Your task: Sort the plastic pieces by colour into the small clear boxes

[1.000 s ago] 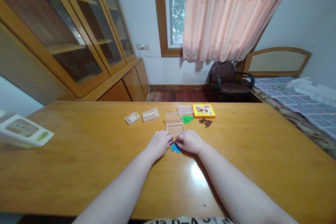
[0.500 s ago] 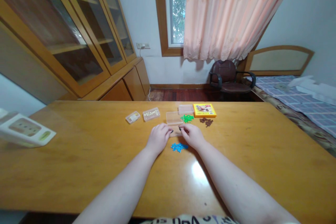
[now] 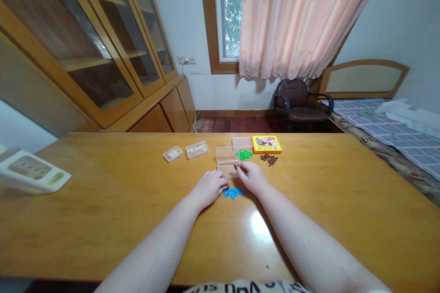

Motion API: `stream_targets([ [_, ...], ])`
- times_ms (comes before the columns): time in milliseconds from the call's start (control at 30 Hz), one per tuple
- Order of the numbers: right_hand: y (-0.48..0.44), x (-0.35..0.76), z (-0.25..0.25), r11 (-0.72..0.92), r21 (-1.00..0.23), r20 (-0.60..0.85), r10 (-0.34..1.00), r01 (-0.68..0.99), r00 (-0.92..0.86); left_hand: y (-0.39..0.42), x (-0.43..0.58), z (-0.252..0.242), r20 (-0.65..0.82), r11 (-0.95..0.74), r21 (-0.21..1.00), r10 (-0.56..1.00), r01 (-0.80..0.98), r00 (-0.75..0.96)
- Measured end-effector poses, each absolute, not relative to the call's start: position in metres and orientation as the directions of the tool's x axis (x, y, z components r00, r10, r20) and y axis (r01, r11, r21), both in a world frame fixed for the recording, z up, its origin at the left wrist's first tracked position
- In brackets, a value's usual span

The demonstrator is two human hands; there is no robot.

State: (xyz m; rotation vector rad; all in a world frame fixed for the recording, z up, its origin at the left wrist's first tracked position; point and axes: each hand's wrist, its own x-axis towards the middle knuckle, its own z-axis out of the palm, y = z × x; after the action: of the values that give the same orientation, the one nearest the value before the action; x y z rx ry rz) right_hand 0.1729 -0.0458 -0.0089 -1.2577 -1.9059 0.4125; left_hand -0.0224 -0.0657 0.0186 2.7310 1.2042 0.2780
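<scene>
My left hand (image 3: 210, 187) is at the left edge of a loose pile of small blue plastic pieces (image 3: 234, 193). Its fingers are curled down and touch the pile; what lies under the fingertips is hidden. My right hand (image 3: 252, 175) rests at the right side of a small clear hinged box (image 3: 225, 171), thumb and fingers pinched together. Anything in that pinch is too small or hidden to name. The box lies with its lid (image 3: 226, 154) folded back, and a tiny blue piece (image 3: 219, 167) shows inside at its left end.
Behind the box are green pieces (image 3: 244, 155), another clear case (image 3: 242, 143), a yellow box (image 3: 267, 144) and brown pieces (image 3: 269, 160). Two clear cases, one with pale pieces (image 3: 197, 149) and a smaller one (image 3: 172, 154), lie farther left. A white device (image 3: 34, 170) stands at far left.
My left hand has moved from the clear box back toward me to the blue pile. A tiny blue piece now shows in the box. My right hand stays almost still.
</scene>
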Motion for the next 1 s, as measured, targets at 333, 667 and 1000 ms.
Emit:
stream_targets([
  [333, -0.0473, 0.1729, -0.0054, 0.459, -0.641, 0.43, 0.879, 0.615, -0.207, -0.067, -0.0197, 0.0189, 0.104, -0.623, 0.191, 0.781, 0.758, 0.616],
  [667, -0.0467, 0.1734, -0.0065, 0.458, -0.652, 0.428, 0.88, 0.605, -0.206, -0.068, -0.0238, 0.0217, 0.079, -0.619, 0.191, 0.783, 0.762, 0.616],
  [1000, -0.0464, 0.1732, -0.0067, 0.47, -0.654, 0.433, 0.875, 0.593, -0.216, -0.0685, -0.0193, 0.0208, 0.06, -0.611, 0.16, 0.79, 0.776, 0.61],
])
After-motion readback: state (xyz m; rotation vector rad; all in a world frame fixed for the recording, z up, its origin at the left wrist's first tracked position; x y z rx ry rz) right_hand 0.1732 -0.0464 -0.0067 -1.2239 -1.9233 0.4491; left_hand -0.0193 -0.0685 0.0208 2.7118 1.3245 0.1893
